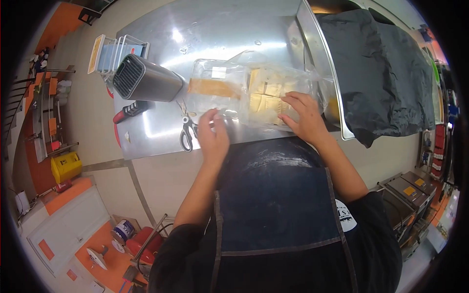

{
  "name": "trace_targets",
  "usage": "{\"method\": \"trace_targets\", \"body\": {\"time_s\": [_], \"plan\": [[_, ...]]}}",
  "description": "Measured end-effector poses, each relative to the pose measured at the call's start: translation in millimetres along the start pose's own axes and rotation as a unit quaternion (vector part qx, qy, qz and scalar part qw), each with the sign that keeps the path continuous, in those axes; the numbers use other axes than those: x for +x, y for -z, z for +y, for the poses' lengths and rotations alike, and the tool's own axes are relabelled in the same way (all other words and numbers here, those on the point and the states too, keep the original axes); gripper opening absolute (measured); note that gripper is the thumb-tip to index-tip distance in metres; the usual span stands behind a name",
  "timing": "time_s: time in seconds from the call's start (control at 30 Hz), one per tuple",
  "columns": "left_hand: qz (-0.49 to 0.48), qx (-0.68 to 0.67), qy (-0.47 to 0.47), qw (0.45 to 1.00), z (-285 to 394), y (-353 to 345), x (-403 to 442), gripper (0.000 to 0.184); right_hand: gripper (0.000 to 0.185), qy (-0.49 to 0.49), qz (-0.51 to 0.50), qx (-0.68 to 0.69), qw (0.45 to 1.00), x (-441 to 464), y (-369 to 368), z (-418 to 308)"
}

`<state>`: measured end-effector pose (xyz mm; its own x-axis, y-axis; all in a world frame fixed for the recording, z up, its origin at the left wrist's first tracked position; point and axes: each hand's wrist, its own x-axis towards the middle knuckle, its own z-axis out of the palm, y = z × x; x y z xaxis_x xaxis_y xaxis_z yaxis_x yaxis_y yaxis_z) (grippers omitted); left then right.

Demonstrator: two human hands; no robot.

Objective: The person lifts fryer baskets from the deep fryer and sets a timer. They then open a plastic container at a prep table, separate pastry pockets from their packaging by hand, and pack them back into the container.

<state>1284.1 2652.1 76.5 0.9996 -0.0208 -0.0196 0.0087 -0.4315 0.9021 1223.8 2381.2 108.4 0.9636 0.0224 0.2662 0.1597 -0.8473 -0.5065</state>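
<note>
A clear plastic bag [244, 115] with pale yellow packets [264, 100] inside lies on the steel table [166, 115]. My right hand [304, 116] rests at the packets' right side, thumb and fingers apart, with nothing held between them. Near the bag's lower left edge is my left hand [213, 136], its fingers apart and slightly bent, holding nothing that I can see. Left of the packets lies a clear container [202, 105] with a brown band and a white label. Scissors [186, 134] with dark handles lie just left of my left hand.
A steel knife block [149, 80] stands at the left, beside a white wire rack [119, 52]. Below the block lies a black and red knife sharpener [131, 111]. A raised metal edge [326, 53] and a black plastic sheet [381, 78] are at the right.
</note>
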Motion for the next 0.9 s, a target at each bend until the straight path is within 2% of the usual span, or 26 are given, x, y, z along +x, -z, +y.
{"method": "trace_targets", "body": {"time_s": [0.07,0.17,0.23,0.27,0.33,0.43,0.47,0.53,0.57,0.6,0.67,0.7,0.8,0.87,0.9], "plan": [[0.050,0.175,-0.057,0.982,-40,23,15,0.036,0.036,0.033,0.041,-0.023,0.998,0,12,-18],[0.076,0.303,-0.037,0.949,-65,50,37,0.043,0.030,0.029,0.087,0.006,0.996,-7,18,-35],[0.031,0.323,-0.046,0.945,-64,57,50,0.047,0.023,0.008,0.130,0.042,0.991,-17,13,-42],[0.008,0.331,-0.050,0.942,-63,60,55,0.048,0.019,-0.041,0.099,0.075,0.991,-24,12,-46],[-0.019,0.341,-0.049,0.938,-61,61,61,0.053,0.011,-0.143,0.040,0.137,0.979,-41,11,-53],[-0.027,0.349,-0.068,0.934,-66,51,70,0.059,0.026,-0.252,0.136,0.105,0.952,-71,-4,-47],[-0.023,0.352,-0.076,0.933,-69,46,73,0.061,0.031,-0.282,0.180,0.051,0.941,-75,-9,-47],[-0.052,0.364,-0.031,0.929,-57,37,75,0.071,0.041,-0.334,0.262,-0.057,0.904,-72,-21,-52],[-0.068,0.366,-0.008,0.928,-47,33,76,0.074,0.056,-0.396,0.223,-0.046,0.890,-81,-28,-44],[-0.084,0.369,0.016,0.926,-41,31,77,0.078,0.055,-0.419,0.224,0.052,0.878,-84,-35,-39],[-0.079,0.372,0.046,0.924,-37,28,83,0.082,0.054,-0.452,0.223,0.248,0.827,-81,-43,-30],[-0.077,0.376,0.060,0.922,-36,26,85,0.084,0.053,-0.448,0.216,0.216,0.840,-76,-44,-30],[-0.053,0.378,0.090,0.920,-31,26,93,0.074,0.049,-0.433,0.197,0.107,0.873,-56,-50,-35],[-0.059,0.266,0.058,0.960,-49,29,98,0.067,0.046,-0.412,0.182,0.016,0.893,-46,-52,-33],[-0.061,0.208,0.042,0.975,-47,32,100,0.063,0.045,-0.409,0.190,0.016,0.892,-44,-53,-29]]}}
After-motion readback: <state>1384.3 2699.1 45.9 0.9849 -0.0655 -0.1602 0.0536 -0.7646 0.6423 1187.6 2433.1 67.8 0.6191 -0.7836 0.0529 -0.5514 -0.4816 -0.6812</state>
